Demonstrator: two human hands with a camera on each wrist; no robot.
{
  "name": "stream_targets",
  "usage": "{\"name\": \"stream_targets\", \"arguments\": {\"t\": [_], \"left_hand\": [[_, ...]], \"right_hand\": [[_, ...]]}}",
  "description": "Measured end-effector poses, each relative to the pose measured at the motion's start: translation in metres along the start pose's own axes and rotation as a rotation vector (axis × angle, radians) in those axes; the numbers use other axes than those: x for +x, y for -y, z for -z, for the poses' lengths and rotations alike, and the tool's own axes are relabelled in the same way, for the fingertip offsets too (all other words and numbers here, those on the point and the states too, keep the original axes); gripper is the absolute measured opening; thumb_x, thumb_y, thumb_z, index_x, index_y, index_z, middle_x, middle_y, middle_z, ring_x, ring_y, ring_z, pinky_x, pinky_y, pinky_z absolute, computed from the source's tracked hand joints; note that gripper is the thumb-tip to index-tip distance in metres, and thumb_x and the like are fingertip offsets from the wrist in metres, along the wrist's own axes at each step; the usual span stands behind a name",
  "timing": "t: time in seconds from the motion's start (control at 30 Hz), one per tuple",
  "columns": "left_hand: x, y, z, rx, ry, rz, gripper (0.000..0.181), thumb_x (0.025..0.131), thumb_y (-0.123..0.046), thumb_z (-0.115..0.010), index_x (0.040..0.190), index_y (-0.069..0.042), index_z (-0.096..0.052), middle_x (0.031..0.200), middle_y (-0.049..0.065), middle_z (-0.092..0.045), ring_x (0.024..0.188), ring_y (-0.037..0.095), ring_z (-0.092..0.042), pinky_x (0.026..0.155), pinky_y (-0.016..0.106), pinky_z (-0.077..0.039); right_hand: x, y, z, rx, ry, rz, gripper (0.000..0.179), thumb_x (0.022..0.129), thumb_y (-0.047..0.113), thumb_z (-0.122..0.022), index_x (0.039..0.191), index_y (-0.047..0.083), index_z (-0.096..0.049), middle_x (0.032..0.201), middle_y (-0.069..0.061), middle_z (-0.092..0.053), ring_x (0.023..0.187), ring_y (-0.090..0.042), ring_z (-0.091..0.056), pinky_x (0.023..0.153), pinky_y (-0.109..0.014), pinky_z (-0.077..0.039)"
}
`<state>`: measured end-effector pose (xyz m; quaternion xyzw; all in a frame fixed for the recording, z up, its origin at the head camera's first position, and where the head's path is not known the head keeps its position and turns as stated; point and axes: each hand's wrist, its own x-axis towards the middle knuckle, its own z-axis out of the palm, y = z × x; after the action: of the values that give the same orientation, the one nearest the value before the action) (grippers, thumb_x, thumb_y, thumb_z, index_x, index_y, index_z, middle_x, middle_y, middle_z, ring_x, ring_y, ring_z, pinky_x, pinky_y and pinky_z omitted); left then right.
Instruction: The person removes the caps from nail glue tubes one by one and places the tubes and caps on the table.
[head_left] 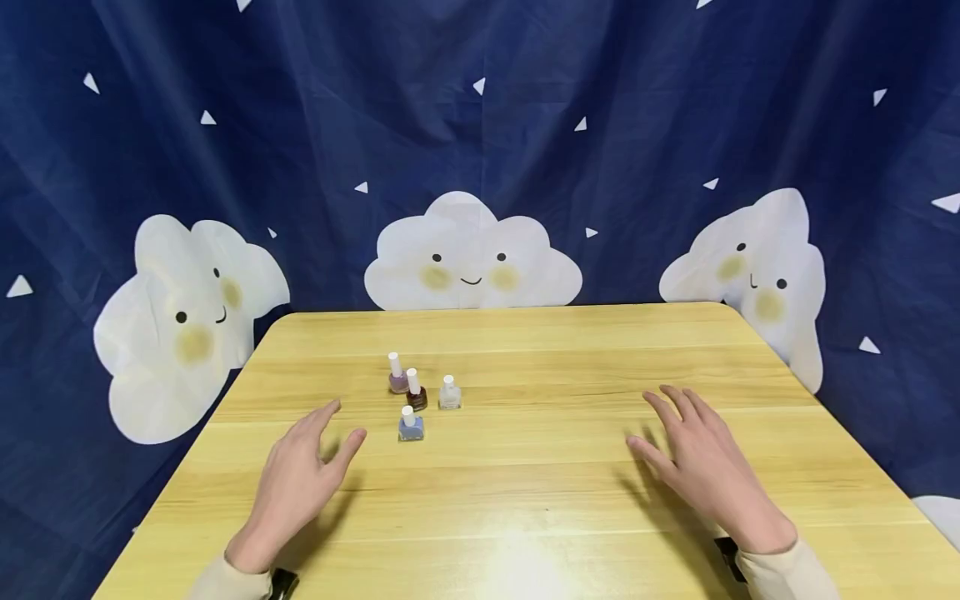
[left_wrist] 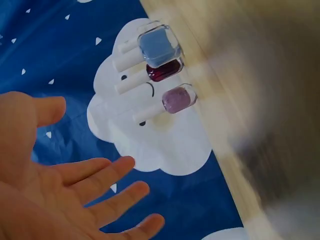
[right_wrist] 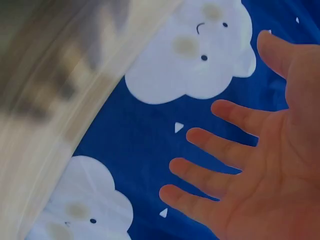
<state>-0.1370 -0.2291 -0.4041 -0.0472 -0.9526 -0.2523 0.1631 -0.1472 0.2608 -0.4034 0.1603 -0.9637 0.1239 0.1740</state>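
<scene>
Several small nail polish bottles with white caps stand upright in a loose cluster left of the table's middle. One is a mauve nail polish, beside it a dark red nail polish. To their right stands a clear nail polish, and nearest me a blue nail polish. My left hand hovers left of the bottles, thumb and fingers spread, holding nothing. Well to the right of them, my right hand is over the table with its fingers apart, also holding nothing; its palm shows bare in the right wrist view.
The light wooden table has rounded far corners. Behind and around it hangs a dark blue curtain printed with white clouds and small triangles. A bright reflection lies on the table's near part.
</scene>
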Motion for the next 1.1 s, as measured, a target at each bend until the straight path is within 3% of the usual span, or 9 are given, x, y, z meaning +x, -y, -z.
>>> {"name": "stream_targets", "arguments": {"t": [0.13,0.2,0.27,0.33,0.37,0.43,0.5,0.77,1.1], "left_hand": [[0.01,-0.001,-0.002,-0.045,0.009,-0.008,0.06,0.1,-0.044,-0.064,0.14,0.0,-0.058,0.138,0.022,-0.062,0.126,0.047,-0.057,0.101,0.063,-0.044],[0.016,-0.001,-0.005,-0.075,0.025,-0.009,0.056,0.099,-0.041,-0.067,0.137,0.0,-0.061,0.136,0.021,-0.065,0.099,0.043,-0.069,0.1,0.06,-0.047],[0.021,0.0,-0.009,-0.112,0.042,-0.009,0.051,0.098,-0.036,-0.07,0.134,-0.001,-0.063,0.133,0.02,-0.066,0.072,0.037,-0.067,0.095,0.057,-0.05],[0.026,0.002,-0.013,-0.14,0.056,-0.014,0.048,0.096,-0.033,-0.073,0.132,-0.001,-0.065,0.131,0.02,-0.068,0.068,0.035,-0.066,0.093,0.056,-0.052],[0.028,0.003,-0.016,-0.163,0.068,-0.012,0.047,0.096,-0.031,-0.074,0.131,-0.001,-0.065,0.13,0.02,-0.068,0.069,0.034,-0.066,0.092,0.055,-0.053],[0.032,0.005,-0.02,-0.214,0.09,-0.012,0.045,0.095,-0.028,-0.075,0.13,-0.001,-0.066,0.129,0.019,-0.069,0.095,0.036,-0.07,0.093,0.055,-0.053],[0.036,0.006,-0.025,-0.276,0.117,0.004,0.044,0.094,-0.025,-0.076,0.13,-0.002,-0.066,0.129,0.018,-0.069,0.117,0.037,-0.065,0.096,0.053,-0.053],[0.046,0.009,-0.04,-0.506,0.278,0.15,0.048,0.092,-0.017,-0.078,0.134,0.0,-0.062,0.133,0.021,-0.065,0.119,0.037,-0.065,0.092,0.039,-0.058],[0.053,0.008,-0.051,-0.513,0.34,0.211,0.043,0.089,-0.012,-0.08,0.128,-0.002,-0.066,0.125,0.017,-0.07,0.111,0.03,-0.069,0.092,0.042,-0.056]], "right_hand": [[0.006,0.007,0.0,0.005,-0.019,0.029,0.065,0.097,0.045,-0.068,0.142,0.001,-0.053,0.14,-0.028,-0.053,0.128,-0.052,-0.048,0.103,-0.065,-0.038],[0.009,0.01,0.001,0.004,-0.012,0.039,0.064,0.098,0.045,-0.067,0.142,0.001,-0.053,0.139,-0.028,-0.055,0.126,-0.051,-0.051,0.101,-0.066,-0.04],[0.014,0.015,0.002,0.004,-0.008,0.054,0.062,0.098,0.044,-0.067,0.14,0.0,-0.054,0.136,-0.027,-0.057,0.124,-0.05,-0.054,0.1,-0.065,-0.042],[0.02,0.019,0.003,0.006,-0.015,0.078,0.059,0.098,0.043,-0.067,0.138,0.0,-0.056,0.132,-0.025,-0.061,0.12,-0.048,-0.058,0.098,-0.063,-0.044],[0.023,0.022,0.003,0.008,-0.019,0.091,0.058,0.098,0.042,-0.067,0.137,0.0,-0.057,0.13,-0.024,-0.063,0.118,-0.046,-0.06,0.098,-0.062,-0.046],[0.029,0.026,0.004,0.021,-0.022,0.11,0.054,0.099,0.042,-0.067,0.134,0.001,-0.06,0.125,-0.02,-0.067,0.114,-0.043,-0.064,0.095,-0.059,-0.049],[0.035,0.031,0.005,0.045,-0.007,0.114,0.053,0.1,0.043,-0.065,0.134,0.003,-0.061,0.124,-0.017,-0.068,0.113,-0.039,-0.066,0.094,-0.057,-0.051],[0.058,0.05,-0.003,0.176,0.079,0.093,0.053,0.102,0.051,-0.058,0.134,0.008,-0.063,0.13,-0.008,-0.068,0.113,-0.03,-0.068,0.093,-0.051,-0.054],[0.08,0.088,-0.021,0.296,0.14,0.154,0.046,0.102,0.046,-0.061,0.131,0.011,-0.064,0.128,-0.004,-0.07,0.111,-0.022,-0.069,0.091,-0.044,-0.055]]}}
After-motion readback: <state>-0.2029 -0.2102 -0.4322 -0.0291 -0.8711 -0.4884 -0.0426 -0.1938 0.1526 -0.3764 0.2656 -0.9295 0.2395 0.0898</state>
